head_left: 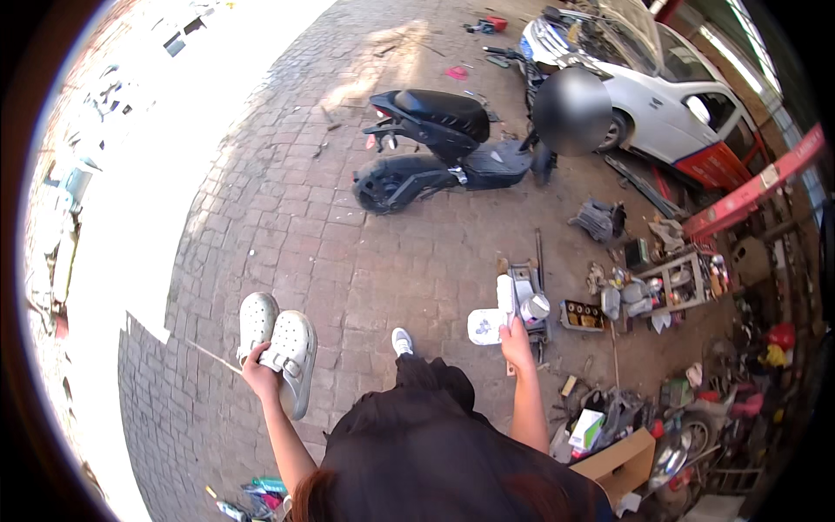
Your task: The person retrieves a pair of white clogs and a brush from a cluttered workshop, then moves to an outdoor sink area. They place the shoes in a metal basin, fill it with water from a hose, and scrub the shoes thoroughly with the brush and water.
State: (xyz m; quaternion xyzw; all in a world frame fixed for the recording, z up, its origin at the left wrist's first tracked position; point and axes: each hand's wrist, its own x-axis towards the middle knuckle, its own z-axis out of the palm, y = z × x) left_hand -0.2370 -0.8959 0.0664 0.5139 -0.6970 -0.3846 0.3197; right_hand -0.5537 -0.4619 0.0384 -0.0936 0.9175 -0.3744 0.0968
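My left hand (260, 372) is closed around a pair of pale grey clogs (294, 348) with holes in the uppers and heel straps. Both clogs are held side by side, toes up, over the paving. My right hand (517, 343) grips a white object (486, 327) with a flat, rounded square part and an upright white part beside it. Its exact kind I cannot make out. Just beyond that hand is a white rounded container (535, 307), near a metal rack-like frame (541, 270); whether the hand touches either is unclear.
A black scooter (435, 139) stands ahead on the brick paving (287, 235), a person beside its front. At the far right is a white and red car (661, 96) near a red post (757, 187). Tools, parts and an open cardboard box (622, 465) clutter the right side.
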